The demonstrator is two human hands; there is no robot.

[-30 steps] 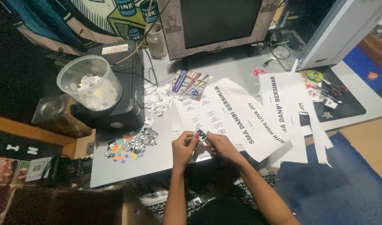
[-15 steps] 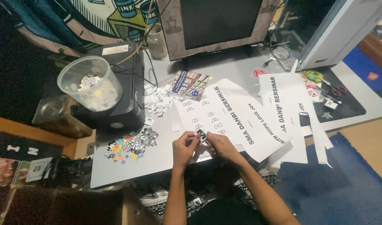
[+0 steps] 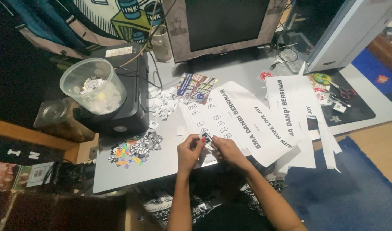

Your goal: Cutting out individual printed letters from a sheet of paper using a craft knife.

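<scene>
Your L hand (image 3: 188,149) & R hand (image 3: 224,148) meet at desk (image 3: 162,162) near edge, fingertips pinched shut on small dark-and-white cutout piece (image 3: 206,137). Piece sits betw. both grips, over corner of white printed sheet (image 3: 243,115); neither hand nearer. Long axis too small to tell. Pile of colourful cutouts (image 3: 134,149) lies to L.

Grey worktop (image 3: 162,164) carries overlapping white printed sheets (image 3: 247,115) across its middle and right. A black printer (image 3: 127,98), a monitor (image 3: 226,25) and a dark mat (image 3: 354,111) also rest on it. Small white paper squares (image 3: 162,105) and a heap of coloured cut-outs (image 3: 134,149) lie near the printer.
</scene>
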